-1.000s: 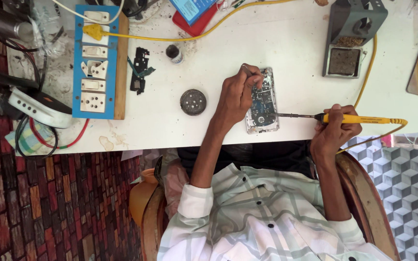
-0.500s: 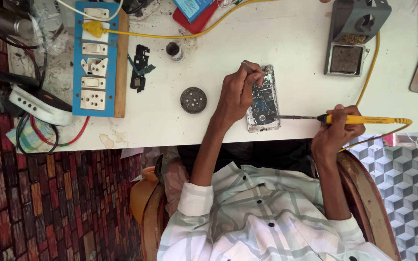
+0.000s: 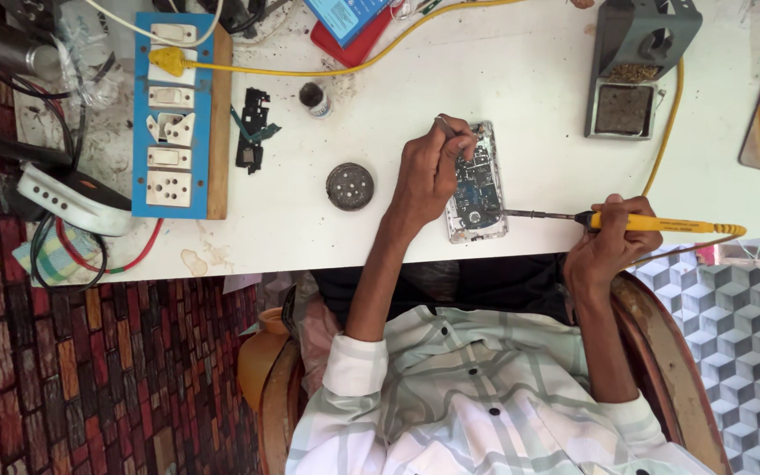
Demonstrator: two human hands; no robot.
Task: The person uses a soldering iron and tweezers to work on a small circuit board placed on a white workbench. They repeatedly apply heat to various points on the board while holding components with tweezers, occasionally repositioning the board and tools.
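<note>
1. Opened phone [image 3: 478,189] lies circuit side up on the white table [image 3: 521,97], near its front edge, at about 12 o'clock from the seated person.
2. Left hand [image 3: 428,171] rests on the phone's left edge, fingers curled closed, pinching a thin metal tool [image 3: 447,123] whose kind I cannot tell.
3. Right hand [image 3: 613,237] is closed around a yellow soldering iron [image 3: 653,222]; its dark tip points to 9 o'clock and meets the phone's lower right edge.
4. Round dark disc [image 3: 349,186] sits at 9 o'clock from the phone, just beside the left hand.
5. Blue switchboard [image 3: 171,114] stands farther out at 9 o'clock.
6. Grey iron stand [image 3: 635,66] is at 2 o'clock, with the yellow cord [image 3: 666,132] running beside it.
</note>
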